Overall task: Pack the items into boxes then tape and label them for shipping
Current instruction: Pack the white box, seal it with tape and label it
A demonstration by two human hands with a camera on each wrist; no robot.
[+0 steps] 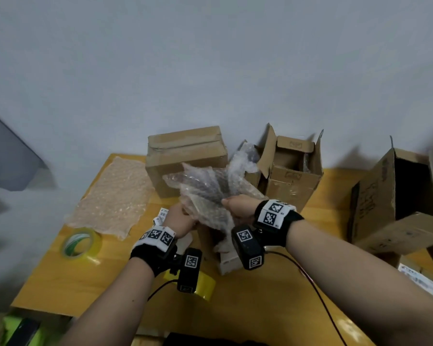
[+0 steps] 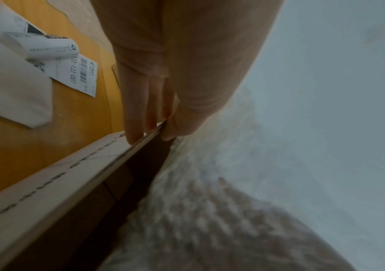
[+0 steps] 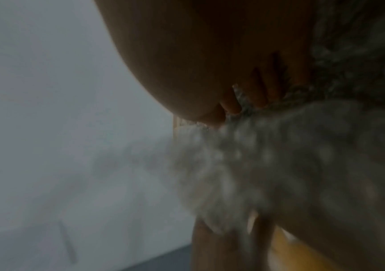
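A crumpled bundle of clear bubble wrap (image 1: 208,193) with something dark inside is held up over a small open cardboard box (image 1: 226,263) at the table's middle. My right hand (image 1: 231,204) pinches the wrap's lower right edge; in the right wrist view the thumb and fingers (image 3: 254,95) clamp the bubble wrap (image 3: 279,155). My left hand (image 1: 185,218) is at the wrap's lower left. In the left wrist view it (image 2: 159,132) pinches the top edge of the box wall (image 2: 47,183), fingers outside and thumb inside, with the wrap (image 2: 209,210) hanging beside it.
A flat bubble wrap sheet (image 1: 113,196) and a tape roll (image 1: 81,243) lie at the left, a second tape roll (image 1: 205,283) under my left wrist. Shipping labels (image 1: 161,217) (image 2: 70,69) sit by the left hand. A closed carton (image 1: 185,156), an open carton (image 1: 293,176) and a large open carton (image 1: 398,201) stand behind and right.
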